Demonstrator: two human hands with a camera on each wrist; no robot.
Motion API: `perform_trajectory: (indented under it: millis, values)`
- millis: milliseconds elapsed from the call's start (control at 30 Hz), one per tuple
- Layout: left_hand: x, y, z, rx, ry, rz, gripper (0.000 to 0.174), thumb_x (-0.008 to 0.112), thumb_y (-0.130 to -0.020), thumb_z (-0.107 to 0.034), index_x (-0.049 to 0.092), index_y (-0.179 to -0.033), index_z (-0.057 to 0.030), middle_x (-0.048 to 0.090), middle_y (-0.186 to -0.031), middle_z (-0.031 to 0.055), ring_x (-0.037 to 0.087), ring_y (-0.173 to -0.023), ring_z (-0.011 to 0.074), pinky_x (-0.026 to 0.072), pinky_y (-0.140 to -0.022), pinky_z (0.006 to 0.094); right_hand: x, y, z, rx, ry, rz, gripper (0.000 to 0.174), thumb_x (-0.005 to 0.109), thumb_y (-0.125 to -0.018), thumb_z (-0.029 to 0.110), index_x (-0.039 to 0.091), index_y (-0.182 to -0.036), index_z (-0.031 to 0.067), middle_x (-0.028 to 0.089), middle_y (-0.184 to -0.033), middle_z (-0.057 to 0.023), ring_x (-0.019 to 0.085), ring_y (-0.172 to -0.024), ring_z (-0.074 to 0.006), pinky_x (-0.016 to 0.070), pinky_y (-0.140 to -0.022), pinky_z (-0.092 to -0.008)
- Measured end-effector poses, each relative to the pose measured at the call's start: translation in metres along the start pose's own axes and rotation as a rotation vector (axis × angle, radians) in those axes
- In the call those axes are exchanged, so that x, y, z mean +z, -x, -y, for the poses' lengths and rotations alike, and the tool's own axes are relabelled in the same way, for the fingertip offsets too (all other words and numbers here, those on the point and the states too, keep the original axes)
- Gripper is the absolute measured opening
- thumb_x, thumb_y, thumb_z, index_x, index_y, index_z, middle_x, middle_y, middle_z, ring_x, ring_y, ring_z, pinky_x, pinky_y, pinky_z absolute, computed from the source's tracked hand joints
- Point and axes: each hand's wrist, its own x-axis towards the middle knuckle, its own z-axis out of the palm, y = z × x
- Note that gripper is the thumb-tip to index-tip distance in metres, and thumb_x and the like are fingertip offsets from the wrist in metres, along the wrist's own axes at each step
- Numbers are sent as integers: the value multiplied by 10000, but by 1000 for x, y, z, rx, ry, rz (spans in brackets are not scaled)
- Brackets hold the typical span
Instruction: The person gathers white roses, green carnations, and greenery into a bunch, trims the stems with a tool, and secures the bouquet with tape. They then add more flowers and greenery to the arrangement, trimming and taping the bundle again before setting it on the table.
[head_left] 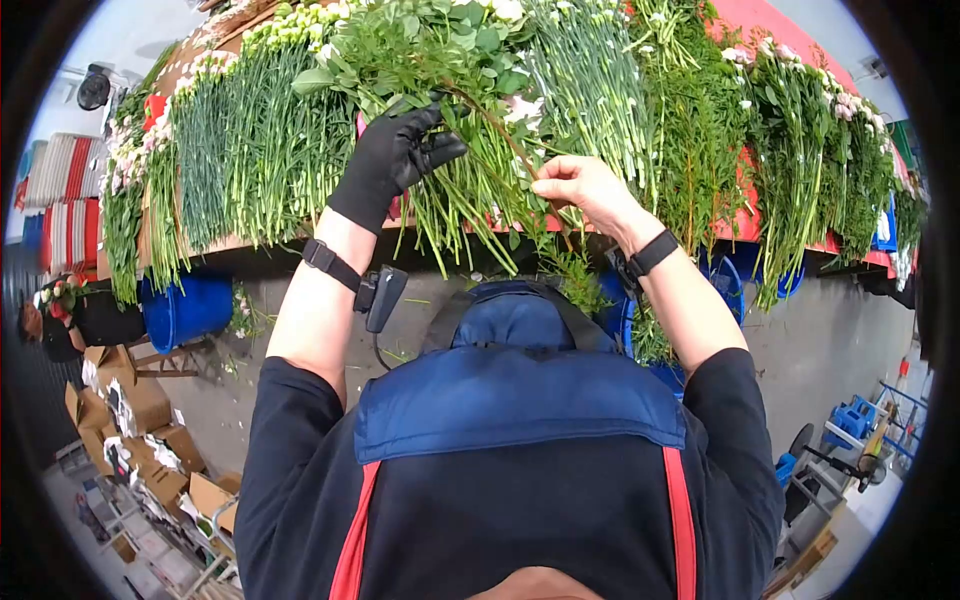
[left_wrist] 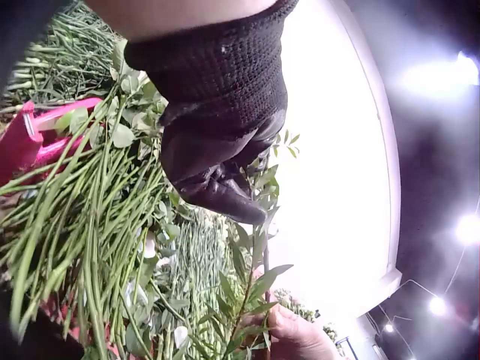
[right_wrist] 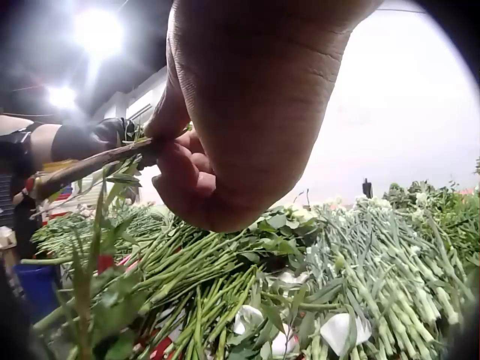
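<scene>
A leafy green branch (head_left: 495, 125) with a brown woody stem runs slantwise between the two hands. My bare right hand (head_left: 590, 195) pinches its stem between thumb and fingers; the right wrist view shows the cut brown stem end (right_wrist: 90, 163) sticking out past the grip. Higher up, my left hand (head_left: 400, 160), in a black glove, has its fingers curled at the branch, and in the left wrist view the glove (left_wrist: 217, 169) closes round the leafy stem. Just below the hands lies a bunch of green stems (head_left: 460, 210). Something bright pink (left_wrist: 45, 139) shows beside those stems.
Rows of cut flowers (head_left: 270, 140) and leafy greens (head_left: 690, 140) cover the red-topped table (head_left: 745, 200). Under its front edge stand blue buckets (head_left: 185, 310). Cardboard boxes (head_left: 150, 400) are piled at the left, and another person (head_left: 100, 320) is beyond them.
</scene>
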Motion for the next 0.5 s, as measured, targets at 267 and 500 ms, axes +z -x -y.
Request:
perform_trajectory:
  millis: [267,500]
  values:
    - [-29,0,17,191,-183,-63,268,516,-926,-60,494,-1187,-5,574,-1067,212,651,-843,345,593,-762,499,15,3,-29,-132,221,-12,167,719,-794,173,629,-801,32,555,-673,17,502,-605,-59,400,-543,-229]
    - [-27,12,33,533,-826,62,380,652,-825,-48,541,-1183,-105,661,-909,86,658,-791,277,607,-712,433,-11,66,-79,-346,494,-427,137,726,-775,92,653,-831,-8,602,-747,-46,563,-698,-123,455,-642,-265]
